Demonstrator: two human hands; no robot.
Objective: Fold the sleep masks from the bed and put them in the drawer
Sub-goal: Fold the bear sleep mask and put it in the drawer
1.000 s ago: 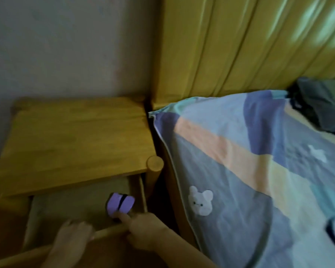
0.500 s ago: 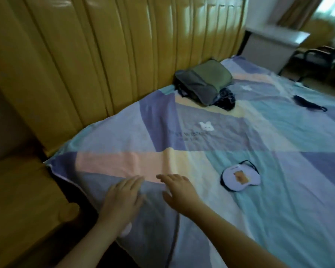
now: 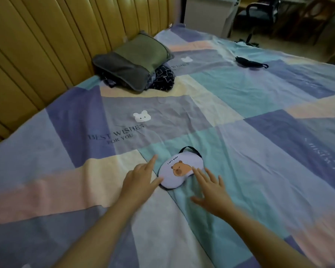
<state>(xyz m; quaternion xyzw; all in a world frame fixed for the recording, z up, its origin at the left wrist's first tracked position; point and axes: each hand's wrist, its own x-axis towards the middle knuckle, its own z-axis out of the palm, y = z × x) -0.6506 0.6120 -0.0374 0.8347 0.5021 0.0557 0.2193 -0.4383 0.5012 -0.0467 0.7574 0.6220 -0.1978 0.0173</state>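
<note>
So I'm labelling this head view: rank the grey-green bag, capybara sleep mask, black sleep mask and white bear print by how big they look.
1. Grey-green bag
2. Capybara sleep mask
3. Black sleep mask, though it lies farther away, so it may really match the capybara one
4. White bear print

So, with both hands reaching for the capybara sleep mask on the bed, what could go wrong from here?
1. The black strap lies loose behind the lilac sleep mask; it may stick out of the fold.
2. The left hand and right hand are open at its edges; the soft bedcover may bunch up with it.
3. The black sleep mask lies far off and dark, easy to forget.
</note>
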